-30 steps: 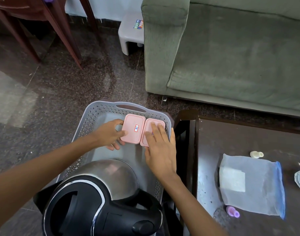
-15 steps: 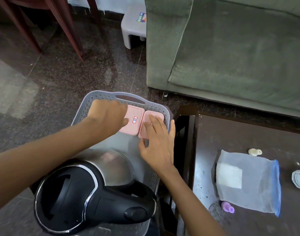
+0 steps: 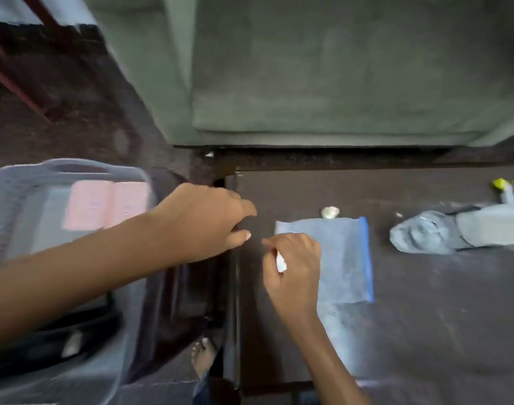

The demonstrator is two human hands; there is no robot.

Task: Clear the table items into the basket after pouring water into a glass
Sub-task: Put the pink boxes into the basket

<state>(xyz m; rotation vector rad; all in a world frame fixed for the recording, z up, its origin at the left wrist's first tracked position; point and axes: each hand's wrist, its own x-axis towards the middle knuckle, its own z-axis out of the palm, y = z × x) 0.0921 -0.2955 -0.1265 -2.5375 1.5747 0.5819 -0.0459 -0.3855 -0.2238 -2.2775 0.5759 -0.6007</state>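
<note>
Blurrily, basket (image 3: 22, 182) half cut off, left hand (image 3: 203, 217) loosely empty, right hand (image 3: 293, 264) pinching indistinct white scrap (image 3: 280, 262).

Green sofa (image 3: 322, 74) behind, dark speckled floor (image 3: 83, 127), red-brown wooden legs (image 3: 19, 80) at far left, 1 bare foot (image 3: 203, 356) below

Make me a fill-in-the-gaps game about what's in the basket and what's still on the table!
1. The two boxes lying side by side in the grey basket are ____ in colour.
2. The clear plastic bag on the table has a ____ strip along its edge.
3. The right hand is over the bag's ____ end.

Missing words: pink; blue; left
</note>
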